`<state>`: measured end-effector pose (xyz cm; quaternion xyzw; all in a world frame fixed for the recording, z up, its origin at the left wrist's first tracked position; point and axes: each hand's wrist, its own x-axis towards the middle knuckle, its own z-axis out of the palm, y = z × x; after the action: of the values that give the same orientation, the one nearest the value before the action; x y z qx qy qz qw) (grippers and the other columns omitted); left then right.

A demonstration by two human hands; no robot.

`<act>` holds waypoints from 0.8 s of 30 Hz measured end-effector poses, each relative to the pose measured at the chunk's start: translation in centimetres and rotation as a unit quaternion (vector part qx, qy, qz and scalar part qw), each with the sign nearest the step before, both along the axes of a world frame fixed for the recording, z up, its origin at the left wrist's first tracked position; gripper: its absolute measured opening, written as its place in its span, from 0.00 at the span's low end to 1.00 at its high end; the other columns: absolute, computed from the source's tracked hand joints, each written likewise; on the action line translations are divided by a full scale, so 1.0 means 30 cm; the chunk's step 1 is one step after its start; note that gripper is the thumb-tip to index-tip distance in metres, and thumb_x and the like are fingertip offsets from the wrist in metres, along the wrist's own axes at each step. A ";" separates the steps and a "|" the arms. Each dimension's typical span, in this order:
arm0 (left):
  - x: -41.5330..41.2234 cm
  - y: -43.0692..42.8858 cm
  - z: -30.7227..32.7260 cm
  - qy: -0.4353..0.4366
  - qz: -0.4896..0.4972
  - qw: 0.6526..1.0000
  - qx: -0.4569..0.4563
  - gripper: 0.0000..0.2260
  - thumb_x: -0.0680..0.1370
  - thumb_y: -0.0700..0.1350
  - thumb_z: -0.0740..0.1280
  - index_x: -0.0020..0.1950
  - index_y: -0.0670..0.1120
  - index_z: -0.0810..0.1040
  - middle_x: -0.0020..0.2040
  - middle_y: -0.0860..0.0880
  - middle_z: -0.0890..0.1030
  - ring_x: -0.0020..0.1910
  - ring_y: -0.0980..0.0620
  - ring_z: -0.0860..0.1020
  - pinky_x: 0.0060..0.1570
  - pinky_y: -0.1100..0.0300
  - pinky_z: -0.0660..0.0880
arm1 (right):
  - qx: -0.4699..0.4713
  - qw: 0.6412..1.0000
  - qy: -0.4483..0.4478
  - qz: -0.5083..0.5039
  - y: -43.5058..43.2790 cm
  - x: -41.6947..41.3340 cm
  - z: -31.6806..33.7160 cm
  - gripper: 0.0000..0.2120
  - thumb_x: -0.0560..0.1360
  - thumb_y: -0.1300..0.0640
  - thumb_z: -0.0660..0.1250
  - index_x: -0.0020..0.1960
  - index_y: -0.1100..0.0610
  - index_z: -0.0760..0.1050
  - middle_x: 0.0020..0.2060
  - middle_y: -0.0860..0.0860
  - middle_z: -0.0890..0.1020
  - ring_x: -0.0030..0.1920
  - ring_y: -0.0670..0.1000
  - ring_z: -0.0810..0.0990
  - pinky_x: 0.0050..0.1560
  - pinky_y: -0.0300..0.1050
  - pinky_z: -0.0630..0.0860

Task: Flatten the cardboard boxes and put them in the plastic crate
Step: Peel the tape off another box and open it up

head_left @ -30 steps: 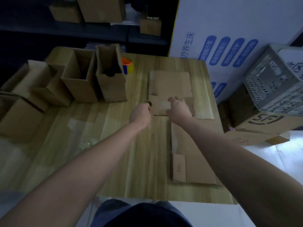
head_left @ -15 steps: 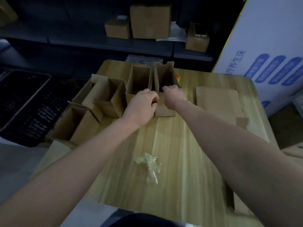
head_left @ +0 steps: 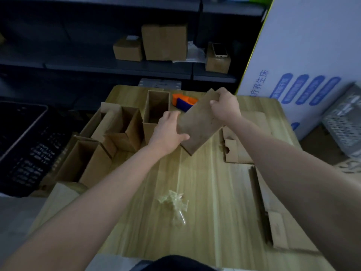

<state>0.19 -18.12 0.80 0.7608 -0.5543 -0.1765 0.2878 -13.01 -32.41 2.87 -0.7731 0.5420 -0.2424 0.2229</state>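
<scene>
A tall brown cardboard box point(head_left: 198, 125) hangs tilted above the wooden table point(head_left: 205, 192), lifted clear of it. My right hand point(head_left: 224, 106) grips its upper end and my left hand point(head_left: 168, 130) holds its lower left side, thumb across the face. Another open upright box point(head_left: 156, 110) stands just behind my left hand. Several more open boxes point(head_left: 117, 132) crowd the table's left side. Flattened cardboard point(head_left: 236, 151) lies to the right, partly under my right forearm. A grey plastic crate point(head_left: 343, 122) sits at the right edge of view.
An orange and blue tape dispenser point(head_left: 184, 101) lies behind the held box. Crumpled clear tape point(head_left: 174, 202) sits mid-table. A dark crate point(head_left: 23, 145) stands on the floor at left. Shelves with boxes point(head_left: 164, 42) run behind, and a large white printed carton point(head_left: 312, 55) stands at right.
Both hands left the flattened cardboard, reached left to the upright boxes, took hold of the rightmost one and lifted it tilted off the table. The view swung left and up.
</scene>
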 end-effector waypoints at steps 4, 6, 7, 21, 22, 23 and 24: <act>-0.089 -0.014 0.017 0.023 -0.049 0.996 0.076 0.54 0.60 0.60 0.77 0.76 0.56 0.47 0.74 0.55 0.50 0.73 0.47 0.55 0.70 0.43 0.59 | 0.083 0.993 -0.045 -0.077 0.003 -0.140 0.037 0.17 0.75 0.57 0.61 0.63 0.60 0.70 0.49 0.53 0.75 0.47 0.54 0.74 0.42 0.45 0.70; -0.133 -0.011 0.015 0.019 -0.085 0.989 0.121 0.59 0.56 0.65 0.77 0.76 0.58 0.42 0.73 0.59 0.46 0.74 0.47 0.51 0.70 0.43 0.56 | 0.130 0.984 -0.044 -0.113 0.012 -0.206 0.032 0.13 0.74 0.57 0.60 0.56 0.62 0.72 0.50 0.57 0.76 0.45 0.57 0.74 0.40 0.49 0.76; -0.159 -0.009 0.012 0.006 -0.103 0.985 0.141 0.62 0.54 0.66 0.77 0.76 0.58 0.40 0.73 0.60 0.45 0.74 0.47 0.49 0.70 0.43 0.55 | 0.147 0.980 -0.038 -0.128 0.021 -0.236 0.032 0.10 0.75 0.57 0.59 0.53 0.61 0.71 0.49 0.57 0.76 0.44 0.58 0.73 0.36 0.49 0.77; -0.349 -0.016 -0.141 0.031 -0.141 0.975 0.170 0.49 0.56 0.56 0.80 0.70 0.55 0.56 0.69 0.52 0.60 0.63 0.55 0.62 0.61 0.56 0.66 | 0.114 0.888 0.366 0.256 0.172 -0.444 -0.117 0.59 0.61 0.40 0.76 0.77 0.50 0.41 0.77 0.48 0.45 0.76 0.56 0.37 0.73 0.63 0.39; -0.348 -0.019 -0.138 0.051 -0.148 0.972 0.173 0.49 0.56 0.56 0.80 0.69 0.56 0.56 0.68 0.53 0.61 0.61 0.55 0.63 0.60 0.56 0.67 | 0.106 0.882 0.379 0.259 0.178 -0.447 -0.142 0.60 0.60 0.39 0.76 0.77 0.50 0.39 0.77 0.48 0.45 0.76 0.56 0.37 0.73 0.62 0.39; -0.344 -0.021 -0.133 0.068 -0.156 0.970 0.175 0.48 0.56 0.56 0.80 0.69 0.55 0.57 0.68 0.53 0.61 0.60 0.55 0.64 0.59 0.56 0.68 | 0.098 0.884 0.379 0.257 0.180 -0.447 -0.163 0.62 0.59 0.38 0.77 0.77 0.50 0.39 0.77 0.48 0.45 0.76 0.55 0.38 0.74 0.60 0.39; -0.336 -0.023 -0.129 0.080 -0.162 0.968 0.172 0.47 0.57 0.55 0.80 0.70 0.53 0.59 0.68 0.53 0.61 0.60 0.55 0.64 0.59 0.58 0.67 | 0.090 0.889 0.373 0.251 0.179 -0.447 -0.178 0.62 0.58 0.38 0.77 0.77 0.50 0.39 0.77 0.49 0.46 0.76 0.55 0.40 0.74 0.59 0.40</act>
<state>-9.89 -18.80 -3.07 0.6821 -0.6071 -0.3734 0.1636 -26.41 -27.05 -2.46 -0.8933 0.3930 0.1775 0.1268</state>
